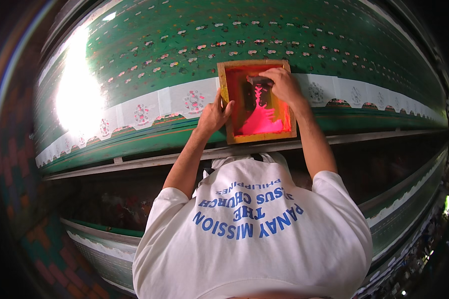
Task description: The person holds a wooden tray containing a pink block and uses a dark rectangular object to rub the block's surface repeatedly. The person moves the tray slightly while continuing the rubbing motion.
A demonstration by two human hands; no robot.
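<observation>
A wooden-framed printing screen (293, 123) lies on the green printing table, over a row of white fabric pieces. Bright pink ink (263, 121) pools on the mesh at the near end, and a streaky trail of it runs up the middle. My left hand (214, 116) holds the frame's left side, index finger along the wood and thumb at its edge. Inside the frame, near its far end, my right hand (284, 85) grips a small dark squeegee (261, 80). The squeegee's lower edge is on the mesh; my fingers partly cover it.
White fabric pieces (172, 101) with printed cartoon figures run along the near side of the green table (153, 74). Small ink marks dot its surface in rows. A metal rail (179, 156) borders my side. Behind me is another long table (101, 246) with white pieces.
</observation>
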